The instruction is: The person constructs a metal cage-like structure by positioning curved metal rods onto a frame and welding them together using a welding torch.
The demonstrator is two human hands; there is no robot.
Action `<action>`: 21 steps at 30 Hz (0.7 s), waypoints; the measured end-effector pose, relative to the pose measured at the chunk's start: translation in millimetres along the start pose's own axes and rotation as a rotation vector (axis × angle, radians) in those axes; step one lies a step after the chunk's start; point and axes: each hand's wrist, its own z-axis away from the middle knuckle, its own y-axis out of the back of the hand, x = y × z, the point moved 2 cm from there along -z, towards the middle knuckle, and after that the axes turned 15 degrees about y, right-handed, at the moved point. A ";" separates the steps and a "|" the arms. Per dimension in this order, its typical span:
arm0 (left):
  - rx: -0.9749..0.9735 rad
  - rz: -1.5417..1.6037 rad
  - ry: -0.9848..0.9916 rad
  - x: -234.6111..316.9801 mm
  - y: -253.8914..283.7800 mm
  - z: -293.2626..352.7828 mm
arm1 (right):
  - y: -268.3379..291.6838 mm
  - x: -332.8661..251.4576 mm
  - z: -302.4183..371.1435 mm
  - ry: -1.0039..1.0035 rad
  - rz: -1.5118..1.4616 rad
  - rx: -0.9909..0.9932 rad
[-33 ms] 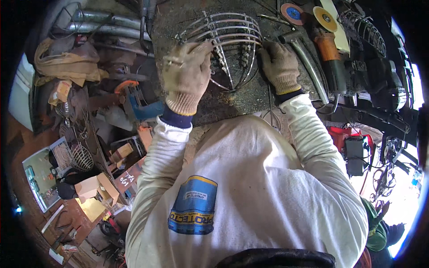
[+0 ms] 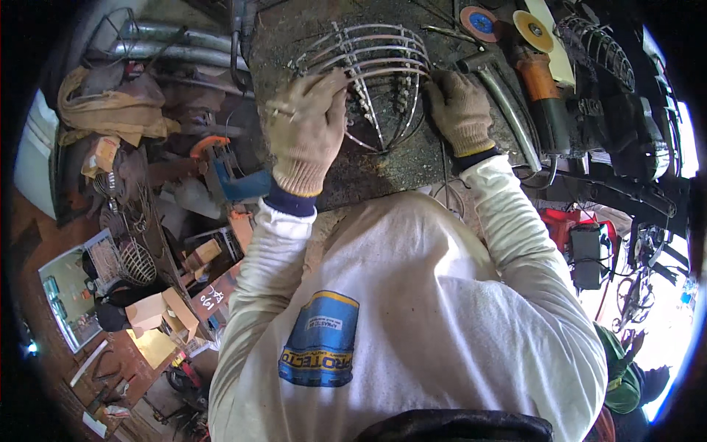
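Note:
On the dark workbench (image 2: 368, 177) rests a curved metal wire frame (image 2: 390, 71), with several bowed rods across it and upright strips that meet at a point on my side. Lumpy joints, like weld beads, run along those strips. My left hand (image 2: 308, 125), in a tan knitted glove, has its fingers bent in at the frame's left side, the tips against the rods. A matching glove covers my right hand (image 2: 462, 110); its fingers curl at the right ends of the rods. What lies under the fingertips is partly hidden.
Right of the frame lie a bent metal tube (image 2: 509, 114), an orange angle grinder (image 2: 541, 85) with a yellow disc, and a reddish-blue disc (image 2: 480, 23). Steel pipes (image 2: 169, 51), a brown cloth (image 2: 110, 107) and a blue tool (image 2: 243, 180) sit at left. A person in green (image 2: 622, 376) is at lower right.

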 end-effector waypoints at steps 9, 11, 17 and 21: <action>0.109 -0.304 0.232 -28.3 0.4 56.1 | 11.3 -9.6 2.9 0.022 -0.070 0.004; 0.071 -0.187 0.253 -39.2 1.8 55.0 | 17.5 -11.8 4.2 0.079 -0.155 0.071; -0.377 0.972 0.539 -44.7 39.0 48.3 | 74.4 -25.5 -0.5 0.004 -0.525 -0.139; -0.505 0.875 0.703 -30.2 68.3 42.4 | 93.4 -40.1 -1.8 -0.147 -1.194 -0.179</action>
